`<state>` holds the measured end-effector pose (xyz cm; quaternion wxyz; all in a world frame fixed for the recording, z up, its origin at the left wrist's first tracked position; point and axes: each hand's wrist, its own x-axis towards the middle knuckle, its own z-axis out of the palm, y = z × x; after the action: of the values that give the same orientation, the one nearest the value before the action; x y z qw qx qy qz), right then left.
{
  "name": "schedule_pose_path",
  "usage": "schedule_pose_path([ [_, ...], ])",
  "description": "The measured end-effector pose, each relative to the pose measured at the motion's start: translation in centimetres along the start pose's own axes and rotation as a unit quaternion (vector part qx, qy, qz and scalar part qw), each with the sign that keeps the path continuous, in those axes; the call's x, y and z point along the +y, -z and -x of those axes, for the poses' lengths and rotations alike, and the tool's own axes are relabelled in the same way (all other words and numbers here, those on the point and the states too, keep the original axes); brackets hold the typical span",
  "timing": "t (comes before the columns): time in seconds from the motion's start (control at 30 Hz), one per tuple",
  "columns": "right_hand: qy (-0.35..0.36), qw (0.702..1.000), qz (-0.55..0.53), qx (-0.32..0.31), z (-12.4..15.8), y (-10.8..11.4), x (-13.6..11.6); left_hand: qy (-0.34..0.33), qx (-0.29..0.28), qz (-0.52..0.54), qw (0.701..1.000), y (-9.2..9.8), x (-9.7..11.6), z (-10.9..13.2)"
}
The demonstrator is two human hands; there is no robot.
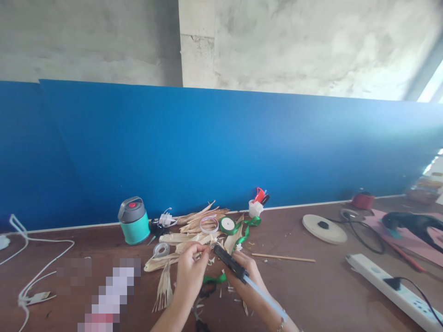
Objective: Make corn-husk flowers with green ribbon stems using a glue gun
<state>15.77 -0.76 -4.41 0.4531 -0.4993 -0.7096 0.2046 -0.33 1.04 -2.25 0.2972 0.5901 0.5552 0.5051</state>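
Observation:
My right hand [252, 273] is wrapped round a black hot glue gun [231, 263], and a long translucent glue stick [265, 295] sticks out of its back end. The gun's tip points up and left, close to the fingertips of my left hand [191, 267]. Those fingers are pinched on a small pale piece of corn husk [213, 240]; its exact shape is too small to make out. Dried corn husks [204, 221] lie spread behind my hands, and a fringed husk [164, 289] lies left of my left wrist. Black-handled scissors [200, 325] are partly hidden between my forearms.
Behind my hands are a green ribbon spool [227, 225], tape rolls [161, 250] and a white cup [256, 210] of tools. A turquoise jar [134, 228] stands left. On the right are a wooden stick [284, 257], a round kettle base [324, 230] and a power strip [387, 290].

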Motion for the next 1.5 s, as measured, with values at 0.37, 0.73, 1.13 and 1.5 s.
schedule_pose_path([
  [0.37, 0.007, 1.000, -0.002, -0.010, 0.03, 0.15, -0.15, 0.019, -0.014, 0.008, 1.000, 0.16, 0.44, 0.12],
  [0.73, 0.008, 1.000, 0.001, -0.003, 0.04, -0.02, -0.02, 0.015, -0.012, 0.016, 1.000, 0.05, 0.12, 0.10],
  [1.13, 0.018, 1.000, 0.004, 0.000, 0.00, -0.02, -0.01, 0.008, -0.008, 0.010, 1.000, 0.19, 0.60, 0.14],
  [1.5, 0.016, 1.000, 0.007, -0.012, 0.00, 0.23, -0.23, 0.014, -0.010, 0.018, 1.000, 0.09, 0.33, 0.17],
])
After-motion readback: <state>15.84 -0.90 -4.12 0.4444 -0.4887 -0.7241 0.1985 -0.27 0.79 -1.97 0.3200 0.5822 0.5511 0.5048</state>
